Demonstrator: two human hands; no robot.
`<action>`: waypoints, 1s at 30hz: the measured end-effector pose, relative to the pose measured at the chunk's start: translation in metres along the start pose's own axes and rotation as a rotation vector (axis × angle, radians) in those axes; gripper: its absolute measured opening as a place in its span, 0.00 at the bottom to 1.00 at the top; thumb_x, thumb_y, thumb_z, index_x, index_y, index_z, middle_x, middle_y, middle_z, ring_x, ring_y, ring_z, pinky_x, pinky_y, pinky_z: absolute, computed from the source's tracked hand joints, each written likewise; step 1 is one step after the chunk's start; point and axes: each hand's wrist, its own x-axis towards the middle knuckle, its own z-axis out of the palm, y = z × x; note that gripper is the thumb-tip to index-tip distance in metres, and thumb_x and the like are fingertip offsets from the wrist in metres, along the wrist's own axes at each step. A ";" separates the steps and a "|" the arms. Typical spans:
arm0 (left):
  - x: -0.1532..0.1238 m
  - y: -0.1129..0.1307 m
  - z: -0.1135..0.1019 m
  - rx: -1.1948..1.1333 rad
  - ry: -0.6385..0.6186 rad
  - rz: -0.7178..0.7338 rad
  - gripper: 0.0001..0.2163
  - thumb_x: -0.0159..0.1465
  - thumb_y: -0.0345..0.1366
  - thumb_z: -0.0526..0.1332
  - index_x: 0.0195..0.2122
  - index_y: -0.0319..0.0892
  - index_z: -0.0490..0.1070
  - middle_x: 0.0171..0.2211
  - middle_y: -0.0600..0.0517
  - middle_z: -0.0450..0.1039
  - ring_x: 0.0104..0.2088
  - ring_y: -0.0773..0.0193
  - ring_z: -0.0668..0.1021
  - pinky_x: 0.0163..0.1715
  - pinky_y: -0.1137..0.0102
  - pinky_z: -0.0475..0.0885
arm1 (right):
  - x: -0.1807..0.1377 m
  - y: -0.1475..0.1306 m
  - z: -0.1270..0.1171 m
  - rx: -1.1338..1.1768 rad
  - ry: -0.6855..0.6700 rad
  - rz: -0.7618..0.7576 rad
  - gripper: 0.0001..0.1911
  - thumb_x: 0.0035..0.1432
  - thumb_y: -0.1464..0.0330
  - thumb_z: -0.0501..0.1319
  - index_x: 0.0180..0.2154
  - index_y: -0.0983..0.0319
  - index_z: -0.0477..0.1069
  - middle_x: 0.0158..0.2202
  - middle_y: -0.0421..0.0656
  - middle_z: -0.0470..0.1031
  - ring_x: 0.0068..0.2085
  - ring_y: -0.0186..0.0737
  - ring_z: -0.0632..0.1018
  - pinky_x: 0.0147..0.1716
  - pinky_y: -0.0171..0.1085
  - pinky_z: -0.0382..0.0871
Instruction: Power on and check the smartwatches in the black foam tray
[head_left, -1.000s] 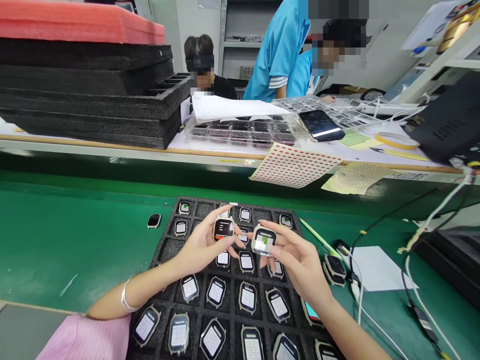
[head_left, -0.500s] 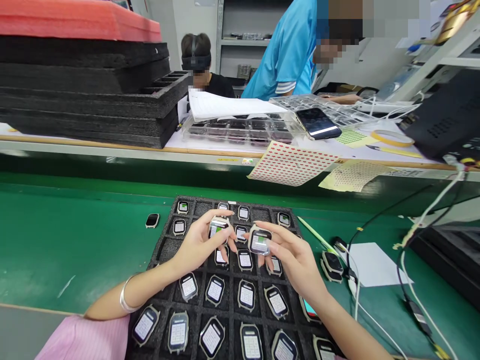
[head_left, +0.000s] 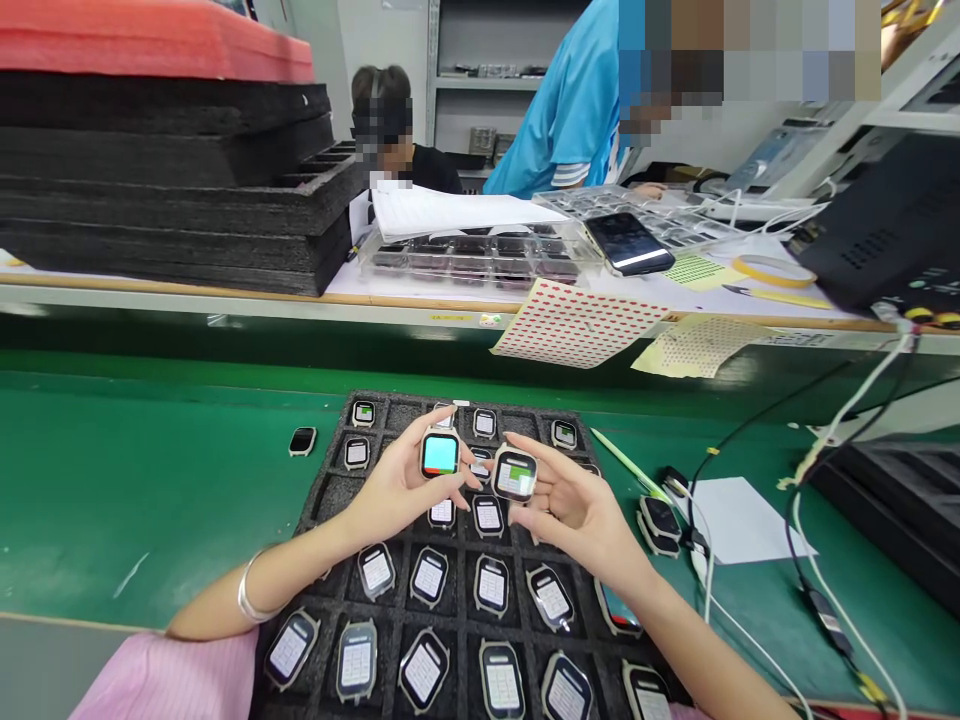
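Fingers, left hand (head_left: 405, 487): bent around a cyan-screened watch (head_left: 440, 454), thumb along its lower edge; right hand (head_left: 589, 508): holding a green-and-white-screened watch (head_left: 515, 474) more loosely, thumb contact unclear. Both held watches: side by side above the foam tray (head_left: 340, 497). Probable hazard: slack right-hand pinch on a smooth case, dropping it onto the seated watches (head_left: 491, 586) beneath.

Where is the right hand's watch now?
In the head view, this watch is near the centre, over the black foam tray, right of the other watch in the left hand.
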 end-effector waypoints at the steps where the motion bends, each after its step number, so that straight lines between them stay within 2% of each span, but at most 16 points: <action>1: 0.000 -0.001 0.000 0.003 0.004 -0.009 0.29 0.60 0.34 0.65 0.61 0.42 0.56 0.38 0.47 0.71 0.36 0.59 0.78 0.31 0.67 0.77 | 0.001 0.001 -0.002 -0.016 -0.015 0.006 0.32 0.58 0.70 0.66 0.62 0.56 0.60 0.43 0.47 0.76 0.31 0.37 0.76 0.24 0.32 0.73; 4: 0.000 -0.005 -0.004 0.003 0.004 -0.032 0.30 0.60 0.35 0.66 0.61 0.43 0.56 0.39 0.47 0.71 0.36 0.59 0.78 0.31 0.66 0.77 | 0.011 0.010 -0.014 -0.102 -0.074 0.018 0.33 0.60 0.68 0.63 0.64 0.57 0.55 0.47 0.50 0.75 0.35 0.40 0.77 0.24 0.34 0.74; 6: 0.000 -0.010 -0.008 0.000 -0.011 -0.049 0.33 0.57 0.33 0.68 0.61 0.46 0.55 0.43 0.47 0.69 0.38 0.59 0.78 0.35 0.64 0.77 | 0.024 0.021 -0.028 -0.292 -0.106 0.005 0.33 0.61 0.66 0.61 0.64 0.59 0.53 0.47 0.50 0.75 0.35 0.41 0.77 0.27 0.36 0.75; 8: 0.000 -0.015 -0.014 0.010 -0.022 -0.061 0.36 0.56 0.31 0.69 0.62 0.49 0.52 0.45 0.48 0.67 0.41 0.59 0.78 0.39 0.63 0.77 | 0.040 0.036 -0.045 -0.621 -0.084 -0.017 0.29 0.61 0.64 0.60 0.62 0.62 0.57 0.43 0.48 0.76 0.33 0.40 0.77 0.29 0.38 0.75; 10: 0.002 -0.022 -0.022 0.048 -0.022 -0.053 0.38 0.57 0.32 0.68 0.64 0.49 0.48 0.45 0.48 0.66 0.42 0.58 0.78 0.40 0.62 0.76 | 0.058 0.052 -0.063 -0.760 -0.043 -0.014 0.26 0.59 0.66 0.60 0.58 0.64 0.62 0.40 0.47 0.76 0.32 0.42 0.76 0.32 0.41 0.74; 12: 0.010 -0.028 -0.033 0.210 -0.017 -0.016 0.37 0.61 0.34 0.64 0.65 0.48 0.41 0.45 0.47 0.66 0.42 0.58 0.79 0.40 0.61 0.76 | 0.073 0.066 -0.078 -0.859 -0.016 -0.032 0.24 0.57 0.67 0.62 0.54 0.64 0.67 0.43 0.50 0.74 0.41 0.48 0.75 0.42 0.46 0.71; 14: 0.021 -0.032 -0.049 0.535 0.002 0.035 0.33 0.65 0.33 0.57 0.65 0.46 0.37 0.46 0.45 0.68 0.43 0.58 0.79 0.42 0.60 0.75 | 0.083 0.075 -0.087 -0.947 -0.015 -0.045 0.22 0.55 0.66 0.63 0.52 0.65 0.70 0.45 0.52 0.72 0.47 0.53 0.72 0.50 0.49 0.66; 15: 0.028 -0.034 -0.058 0.756 0.023 0.062 0.30 0.66 0.33 0.56 0.65 0.44 0.39 0.46 0.45 0.69 0.43 0.58 0.78 0.43 0.60 0.74 | 0.086 0.077 -0.091 -0.987 -0.023 -0.047 0.22 0.55 0.66 0.63 0.52 0.65 0.71 0.45 0.53 0.71 0.49 0.55 0.71 0.51 0.50 0.64; 16: 0.036 -0.036 -0.067 0.878 0.046 0.076 0.28 0.64 0.32 0.57 0.63 0.42 0.46 0.45 0.45 0.70 0.45 0.56 0.77 0.46 0.58 0.72 | 0.088 0.078 -0.093 -1.023 -0.032 -0.044 0.22 0.55 0.66 0.63 0.51 0.66 0.71 0.46 0.54 0.70 0.49 0.56 0.70 0.51 0.51 0.63; 19: 0.060 -0.042 -0.095 1.068 0.084 0.088 0.22 0.59 0.31 0.64 0.54 0.39 0.62 0.49 0.43 0.68 0.52 0.49 0.70 0.55 0.52 0.63 | 0.090 0.076 -0.095 -1.112 -0.055 -0.032 0.23 0.51 0.69 0.63 0.50 0.67 0.73 0.47 0.56 0.69 0.49 0.60 0.70 0.50 0.53 0.62; 22: 0.077 -0.046 -0.112 1.232 0.067 0.079 0.17 0.54 0.33 0.68 0.44 0.39 0.69 0.46 0.43 0.69 0.53 0.45 0.68 0.55 0.48 0.61 | 0.092 0.070 -0.091 -1.152 -0.071 -0.060 0.22 0.51 0.70 0.63 0.50 0.64 0.74 0.49 0.54 0.70 0.50 0.58 0.70 0.50 0.51 0.63; 25: 0.084 -0.043 -0.117 1.375 0.012 0.097 0.13 0.56 0.37 0.68 0.40 0.38 0.71 0.44 0.46 0.70 0.49 0.50 0.71 0.51 0.50 0.65 | 0.099 0.066 -0.083 -1.149 -0.091 -0.163 0.17 0.56 0.65 0.61 0.47 0.61 0.75 0.47 0.51 0.72 0.48 0.55 0.73 0.50 0.48 0.65; 27: 0.085 -0.036 -0.114 1.466 -0.027 0.126 0.11 0.60 0.37 0.65 0.41 0.38 0.72 0.43 0.48 0.71 0.46 0.53 0.73 0.48 0.53 0.67 | 0.106 0.068 -0.079 -1.144 -0.092 -0.245 0.16 0.59 0.62 0.58 0.45 0.61 0.76 0.44 0.52 0.72 0.46 0.56 0.74 0.48 0.49 0.68; 30: 0.094 -0.027 -0.104 1.594 -0.088 0.153 0.12 0.57 0.40 0.66 0.37 0.38 0.75 0.40 0.47 0.72 0.45 0.47 0.74 0.45 0.55 0.67 | 0.124 0.085 -0.081 -1.146 -0.106 -0.370 0.18 0.52 0.55 0.61 0.35 0.62 0.78 0.34 0.53 0.73 0.37 0.60 0.78 0.37 0.52 0.74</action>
